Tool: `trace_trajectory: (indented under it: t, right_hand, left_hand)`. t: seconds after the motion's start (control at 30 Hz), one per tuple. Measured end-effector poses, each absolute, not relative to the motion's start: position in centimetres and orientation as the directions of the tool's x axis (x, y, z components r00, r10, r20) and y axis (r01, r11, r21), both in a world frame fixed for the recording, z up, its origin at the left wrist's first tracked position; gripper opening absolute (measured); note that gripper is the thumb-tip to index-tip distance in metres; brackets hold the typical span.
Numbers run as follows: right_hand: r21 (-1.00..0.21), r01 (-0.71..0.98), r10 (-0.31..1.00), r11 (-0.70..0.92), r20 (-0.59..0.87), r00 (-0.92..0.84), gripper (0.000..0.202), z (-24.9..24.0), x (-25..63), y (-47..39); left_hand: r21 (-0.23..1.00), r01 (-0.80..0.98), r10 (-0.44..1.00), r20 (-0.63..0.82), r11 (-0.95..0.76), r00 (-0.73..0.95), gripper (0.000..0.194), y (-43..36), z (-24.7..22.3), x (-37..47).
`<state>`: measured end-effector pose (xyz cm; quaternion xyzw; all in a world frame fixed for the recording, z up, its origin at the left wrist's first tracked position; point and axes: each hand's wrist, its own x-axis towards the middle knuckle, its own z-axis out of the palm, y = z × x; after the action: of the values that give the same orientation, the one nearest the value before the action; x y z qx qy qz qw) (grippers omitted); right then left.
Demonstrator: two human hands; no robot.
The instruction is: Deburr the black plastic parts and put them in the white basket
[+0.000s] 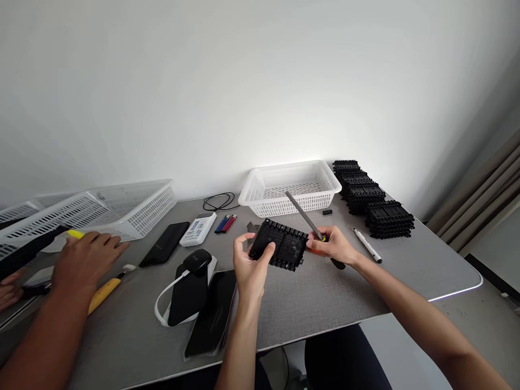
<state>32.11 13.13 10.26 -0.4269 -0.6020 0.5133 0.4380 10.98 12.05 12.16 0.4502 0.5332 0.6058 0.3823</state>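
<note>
My left hand (252, 268) grips a black plastic tray-like part (280, 244) with a notched edge, its thumb lying across the face. In my right hand (331, 245) is a file (303, 212) with a long grey metal blade and a black and orange handle. The blade points up and to the left, above the part. My right fingertips are close to the part's right edge; whether they touch it I cannot tell. A grey flat piece (252, 230), partly hidden, shows behind my left fingers.
A white basket (290, 207) stands against the wall. Stacked black plastic parts (390, 219), a white marker (368, 245) and a black cap (327, 212) lie right. Lighters (226, 223), a power bank (198, 228) and phones (211, 311) lie left. A co-worker's hand (87, 257) works at far left.
</note>
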Motion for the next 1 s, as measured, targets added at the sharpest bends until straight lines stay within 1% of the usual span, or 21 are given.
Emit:
trace_trajectory:
  t: [0.07,0.17,0.27,0.37,0.43,0.53,0.6,0.67,0.8,0.9,1.0]
  right_hand:
    - [-0.993,0.048,0.976,0.110,0.098,-0.194,0.047,10.1,32.3,13.4]
    - [-0.984,0.069,0.979,0.166,0.157,-0.127,0.045,9.8,32.5,13.7]
    - [-0.951,0.176,0.968,0.253,0.248,-0.049,0.040,9.5,32.7,13.8]
    - [-0.897,0.343,0.952,0.279,0.304,0.021,0.040,9.3,32.7,13.6]
    - [-0.867,0.407,0.940,0.288,0.337,0.052,0.040,9.3,32.6,13.4]
    - [-0.864,0.402,0.941,0.303,0.339,0.020,0.038,9.4,32.3,12.9]
    - [-0.870,0.406,0.956,0.281,0.288,-0.045,0.038,9.5,32.0,12.5]
    - [-0.849,0.457,0.963,0.267,0.254,-0.090,0.040,9.5,31.7,12.3]
    - [-0.765,0.567,0.949,0.304,0.296,-0.109,0.044,9.3,31.3,12.2]
    - [-0.737,0.592,0.938,0.326,0.332,-0.103,0.045,9.3,31.3,12.1]
    - [-0.716,0.600,0.925,0.356,0.359,-0.120,0.044,9.4,31.2,12.0]
  left_hand:
    - [0.994,0.011,0.968,0.109,-0.109,-0.225,0.052,12.0,12.4,10.9]
    - [0.995,0.033,0.993,0.096,-0.094,-0.070,0.045,12.0,12.3,10.9]
    - [0.996,-0.001,0.996,0.090,-0.090,0.010,0.046,12.1,12.0,11.0]
    - [0.992,-0.033,0.993,0.119,-0.120,-0.015,0.047,12.2,11.7,11.2]
    - [0.990,-0.029,0.989,0.140,-0.141,-0.042,0.044,12.3,11.6,11.1]
    - [0.985,-0.018,0.984,0.168,-0.169,-0.064,0.040,12.5,11.3,11.1]
    - [0.983,-0.009,0.980,0.185,-0.186,-0.068,0.039,12.6,11.1,11.0]
    - [0.981,0.005,0.979,0.195,-0.195,-0.062,0.039,12.7,10.9,11.0]
    - [0.982,0.029,0.980,0.188,-0.186,-0.064,0.039,12.7,10.4,11.0]
    - [0.983,0.046,0.982,0.180,-0.178,-0.051,0.040,12.7,10.0,10.9]
    - [0.976,0.097,0.979,0.199,-0.195,-0.036,0.035,12.7,9.8,11.0]
